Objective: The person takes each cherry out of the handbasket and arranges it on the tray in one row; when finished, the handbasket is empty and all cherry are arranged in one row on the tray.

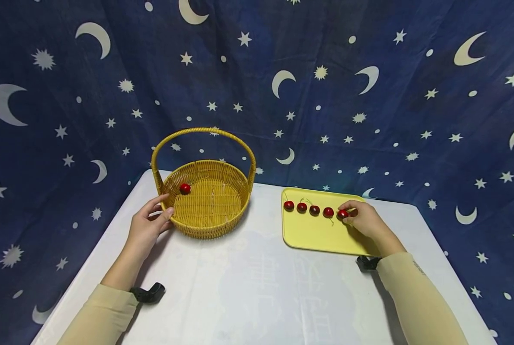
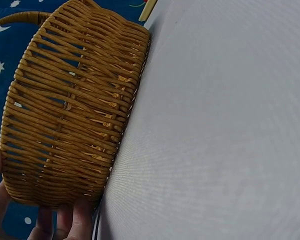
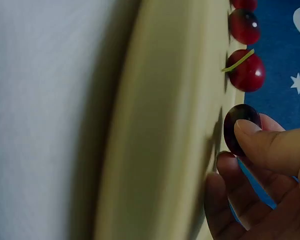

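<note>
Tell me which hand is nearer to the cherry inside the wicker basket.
Left. The left hand holds the wicker basket by its side, close to that cherry; the right hand is over the yellow tray, farther right, pinching another cherry.

The white table (image 1: pixel 239 287) is brightly lit in the head view, soft shadows cast beside the forearms (image 1: pixel 123 267) at lower left and right. In the right-wrist view, the yellow tray (image 3: pixel 150 120) is blurred at centre; glints are caught on cherries (image 3: pixel 247 76) at upper right.
</note>
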The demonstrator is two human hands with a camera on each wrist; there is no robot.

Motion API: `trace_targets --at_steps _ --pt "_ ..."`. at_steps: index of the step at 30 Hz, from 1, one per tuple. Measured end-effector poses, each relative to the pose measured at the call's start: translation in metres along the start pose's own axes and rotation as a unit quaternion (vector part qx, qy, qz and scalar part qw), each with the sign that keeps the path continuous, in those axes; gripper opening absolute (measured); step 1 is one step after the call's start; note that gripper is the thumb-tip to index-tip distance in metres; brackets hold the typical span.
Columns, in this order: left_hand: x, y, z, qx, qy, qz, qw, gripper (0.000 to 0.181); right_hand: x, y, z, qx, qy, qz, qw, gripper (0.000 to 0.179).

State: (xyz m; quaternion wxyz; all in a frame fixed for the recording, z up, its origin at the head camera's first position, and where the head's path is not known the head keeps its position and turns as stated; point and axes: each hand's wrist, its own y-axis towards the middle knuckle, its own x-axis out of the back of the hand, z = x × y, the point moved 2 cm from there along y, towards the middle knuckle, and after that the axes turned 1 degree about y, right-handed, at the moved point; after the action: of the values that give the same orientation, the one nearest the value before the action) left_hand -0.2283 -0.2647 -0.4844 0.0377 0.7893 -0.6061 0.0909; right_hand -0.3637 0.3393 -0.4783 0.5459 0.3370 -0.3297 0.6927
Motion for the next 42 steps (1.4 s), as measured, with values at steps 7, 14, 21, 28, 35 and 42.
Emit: trace_targets --at_steps 7,14,21,28,35,42 --pt "0.001 -0.001 0.001 -0.008 -0.003 -0.007 0.9999 0.062 0.003 0.001 0.002 0.02 0.003 0.005 0.9998 0.035" --pt "0.002 -0.001 0.002 -0.01 -0.007 -0.008 0.9999 0.06 0.01 -0.001 0.004 0.018 0.012 0.005 0.9998 0.041" --pt "0.001 0.002 0.0 -0.012 -0.006 -0.002 0.9999 0.06 0.022 -0.019 0.02 0.037 -0.003 -0.021 0.9991 0.042" --pt "0.002 0.003 -0.001 -0.007 0.008 0.001 0.9999 0.061 0.003 -0.028 0.075 0.104 0.028 -0.014 0.9941 0.042" --pt "0.002 0.003 0.002 -0.006 0.005 0.003 1.0 0.061 -0.04 -0.036 0.16 0.175 0.086 0.051 0.9795 0.043" --pt "0.002 0.002 0.004 -0.01 0.006 0.005 0.9999 0.062 -0.083 -0.031 0.239 0.256 0.113 0.112 0.9535 0.042"
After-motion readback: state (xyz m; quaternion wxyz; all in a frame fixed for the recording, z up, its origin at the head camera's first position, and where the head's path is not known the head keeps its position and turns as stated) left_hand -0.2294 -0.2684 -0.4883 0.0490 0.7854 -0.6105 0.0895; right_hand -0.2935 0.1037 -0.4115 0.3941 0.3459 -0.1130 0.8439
